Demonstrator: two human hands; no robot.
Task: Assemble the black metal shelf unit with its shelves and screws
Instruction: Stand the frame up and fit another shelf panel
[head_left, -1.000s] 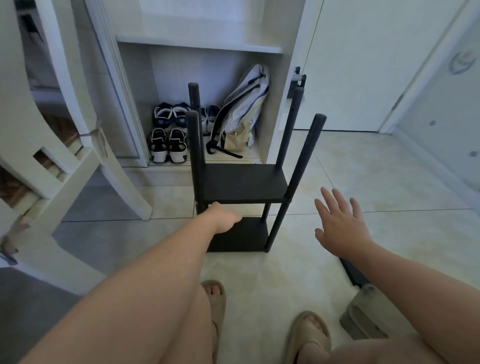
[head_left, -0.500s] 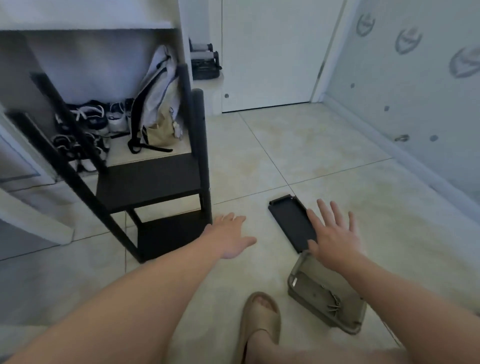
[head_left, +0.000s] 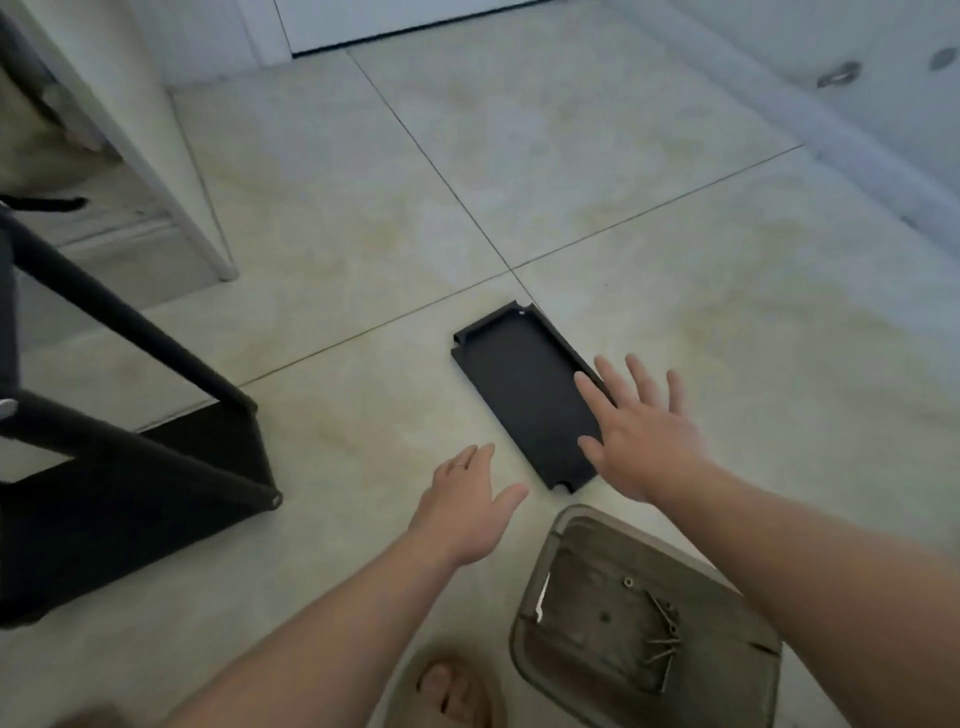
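– Shelf panel (head_left: 524, 395): where?
– Flat on the floor (head_left: 571, 182), frame (head_left: 130, 493) at its 9 o'clock, screw tray (head_left: 522, 618) at 5.
– Hands?
– Both spread, empty: right hand (head_left: 644, 431) over its 4 o'clock edge, left hand (head_left: 467, 504) near 7. Likely stiff, light; grip the long rims.

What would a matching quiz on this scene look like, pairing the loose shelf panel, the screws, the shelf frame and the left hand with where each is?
Things:
1 loose shelf panel
2 screws
3 shelf frame
4 left hand

Places:
A in the tray
B far left of the view
C flat on the floor, partly behind the right hand
D open, between things 1 and 3

Pairs: 1-C, 2-A, 3-B, 4-D.
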